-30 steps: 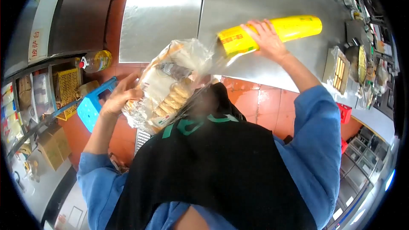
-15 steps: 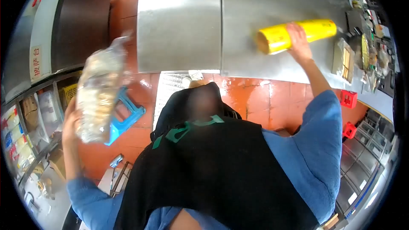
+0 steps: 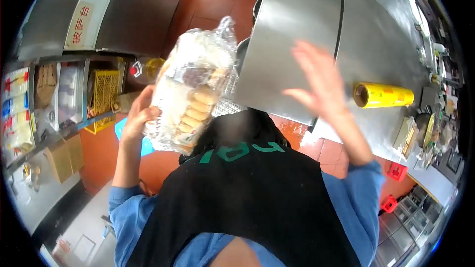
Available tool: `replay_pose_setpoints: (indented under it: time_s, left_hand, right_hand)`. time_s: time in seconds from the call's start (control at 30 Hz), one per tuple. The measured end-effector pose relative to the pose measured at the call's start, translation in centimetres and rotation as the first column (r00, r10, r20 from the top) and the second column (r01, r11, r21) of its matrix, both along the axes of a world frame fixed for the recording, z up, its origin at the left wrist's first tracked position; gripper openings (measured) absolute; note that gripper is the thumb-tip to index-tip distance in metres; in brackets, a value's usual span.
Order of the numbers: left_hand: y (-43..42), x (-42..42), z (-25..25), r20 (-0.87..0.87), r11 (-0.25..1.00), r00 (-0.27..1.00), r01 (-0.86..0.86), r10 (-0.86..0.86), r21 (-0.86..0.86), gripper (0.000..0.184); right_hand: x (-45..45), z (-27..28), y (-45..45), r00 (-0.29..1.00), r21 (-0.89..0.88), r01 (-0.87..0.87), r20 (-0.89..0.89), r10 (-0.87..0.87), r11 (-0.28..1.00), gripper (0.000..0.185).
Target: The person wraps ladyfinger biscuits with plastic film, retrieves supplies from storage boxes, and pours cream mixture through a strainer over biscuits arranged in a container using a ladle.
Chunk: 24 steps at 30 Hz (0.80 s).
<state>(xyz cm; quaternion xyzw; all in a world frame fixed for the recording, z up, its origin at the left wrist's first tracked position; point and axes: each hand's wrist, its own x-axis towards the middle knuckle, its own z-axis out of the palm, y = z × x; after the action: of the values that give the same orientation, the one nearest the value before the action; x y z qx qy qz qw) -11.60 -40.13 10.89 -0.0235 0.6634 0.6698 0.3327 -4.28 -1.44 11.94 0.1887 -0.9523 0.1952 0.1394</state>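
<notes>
My left hand (image 3: 138,118) grips the lower left side of a clear plastic bag of pale bread pieces (image 3: 195,94), held up in front of my body on the left. The bag's twisted end points up and away from me. My right hand (image 3: 316,81) is raised over the steel table (image 3: 287,34), fingers stretched and thumb apart, slightly blurred, with nothing in it. To its right, a yellow roll of plastic wrap (image 3: 383,95) lies on its side on the tabletop, apart from my fingers.
Shelves with packages and a yellow crate (image 3: 104,94) stand at the left. Below them is a cardboard box (image 3: 67,158). A blue stool (image 3: 146,143) is partly hidden behind the bag. Packets and tools line the table's right end. Red floor tiles show between the counters.
My right hand has let go of the yellow roll and moved left, opening. My left hand has brought the bread bag inward, towards the table. The view has turned.
</notes>
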Motion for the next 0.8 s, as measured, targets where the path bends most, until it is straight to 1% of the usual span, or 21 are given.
replay_pose_setpoints:
  time_s: [0.03, 0.07, 0.1, 0.13, 0.2, 0.23, 0.27, 0.3, 0.33, 0.37, 0.4, 0.43, 0.47, 0.53, 0.57, 0.6, 0.67, 0.7, 0.77, 0.8]
  left_hand:
    - [-0.3, -1.5, -0.4, -0.001, 0.997, 0.998, 0.069, -0.069, 0.018, 0.056]
    - [-0.9, -3.1, -0.6, -0.006, 0.99, 0.99, 0.138, -0.138, 0.03, 0.056]
    - [-1.9, -4.7, -0.6, -0.048, 0.983, 0.983, 0.181, -0.179, 0.021, 0.056]
    - [-2.9, -6.4, -0.4, -0.095, 0.971, 0.969, 0.234, -0.228, 0.053, 0.056]
    - [-4.9, -9.4, 0.5, -0.121, 0.969, 0.965, 0.241, -0.233, 0.058, 0.057]
    - [-5.9, -10.2, 0.2, -0.124, 0.973, 0.968, 0.225, -0.217, 0.049, 0.058]
    - [-6.9, -11.3, -0.2, -0.135, 0.977, 0.97, 0.21, -0.203, 0.035, 0.059]
    - [-7.4, -12.3, -0.3, -0.14, 0.979, 0.97, 0.203, -0.2, 0.01, 0.06]
    - [-7.7, -13.3, -0.8, -0.119, 0.98, 0.974, 0.199, -0.195, 0.025, 0.058]
    - [-7.6, -14.5, -1.0, -0.104, 0.979, 0.976, 0.195, -0.189, 0.054, 0.056]
    - [-7.2, -15.8, -1.3, -0.086, 0.976, 0.978, 0.199, -0.192, 0.088, 0.055]
    - [-6.6, -17.2, -1.6, -0.11, 0.972, 0.969, 0.228, -0.221, 0.056, 0.053]
    - [-6.0, -18.7, -2.0, -0.124, 0.97, 0.965, 0.238, -0.231, 0.05, 0.052]
    - [-3.9, -21.6, -3.1, -0.156, 0.958, 0.949, 0.284, -0.273, 0.053, 0.052]
    - [-2.7, -23.0, -3.7, -0.177, 0.962, 0.951, 0.268, -0.255, 0.057, 0.052]
    - [-1.4, -24.6, -4.1, -0.182, 0.957, 0.947, 0.281, -0.265, 0.071, 0.053]
    - [2.0, -28.0, -4.6, -0.315, 0.96, 0.913, 0.279, -0.258, 0.024, 0.056]
    - [3.3, -28.9, -4.6, -0.299, 0.953, 0.912, 0.303, -0.281, 0.028, 0.056]
    - [5.7, -32.8, -5.1, -0.262, 0.958, 0.927, 0.286, -0.269, 0.027, 0.058]
    - [6.7, -34.5, -5.2, -0.288, 0.953, 0.91, 0.301, -0.297, -0.034, 0.065]
  right_hand:
    - [-2.5, 0.4, -4.8, 0.997, -0.117, -0.07, -0.032, 0.066, 0.991, 0.079]
    - [-4.9, 0.2, -8.8, 0.988, -0.261, -0.151, -0.047, 0.144, 0.953, 0.078]
    - [-7.3, -0.3, -12.4, 0.989, -0.364, -0.139, -0.002, 0.149, 0.921, 0.075]
    - [-9.7, -1.3, -15.0, 0.994, -0.471, -0.084, 0.021, 0.107, 0.878, 0.072]
    - [-13.6, -3.7, -18.1, 0.988, -0.677, 0.097, 0.152, 0.008, 0.73, 0.066]
    - [-14.7, -4.9, -19.4, 0.956, -0.808, 0.222, 0.291, 0.041, 0.546, 0.062]
    - [-16.3, -5.6, -20.6, 0.908, -0.874, 0.352, 0.406, 0.106, 0.333, 0.058]
    - [-17.5, -6.1, -21.6, 0.92, -0.896, 0.357, 0.386, 0.068, 0.264, 0.044]
    - [-18.8, -5.9, -22.3, 0.884, -0.893, 0.447, 0.451, 0.126, 0.057, 0.04]
    - [-19.8, -5.8, -22.6, 0.845, -0.836, 0.528, 0.5, 0.188, -0.149, 0.036]
    - [-20.6, -5.6, -22.5, 0.81, -0.734, 0.587, 0.53, 0.251, -0.343, 0.032]
    - [-21.5, -5.4, -22.7, 0.79, -0.664, 0.592, 0.589, 0.17, -0.457, 0.024]
    - [-22.8, -5.7, -22.5, 0.775, -0.642, 0.592, 0.618, 0.129, -0.487, 0.023]
    - [-25.6, -5.3, -21.0, 0.743, -0.573, 0.542, 0.669, 0.031, -0.615, 0.023]
    - [-27.1, -6.0, -19.7, 0.775, -0.596, 0.516, 0.631, 0.038, -0.615, 0.025]
    - [-28.9, -6.7, -18.4, 0.802, -0.595, 0.481, 0.595, 0.049, -0.644, 0.028]
    - [-32.0, -7.5, -15.4, 0.803, -0.579, 0.515, 0.584, 0.12, -0.632, 0.031]
    - [-32.8, -7.4, -14.2, 0.826, -0.603, 0.498, 0.549, 0.128, -0.623, 0.033]
    - [-36.5, -7.8, -11.6, 0.855, -0.641, 0.499, 0.476, 0.207, -0.583, 0.036]
    - [-38.5, -7.7, -10.2, 0.848, -0.648, 0.518, 0.473, 0.238, -0.558, 0.041]
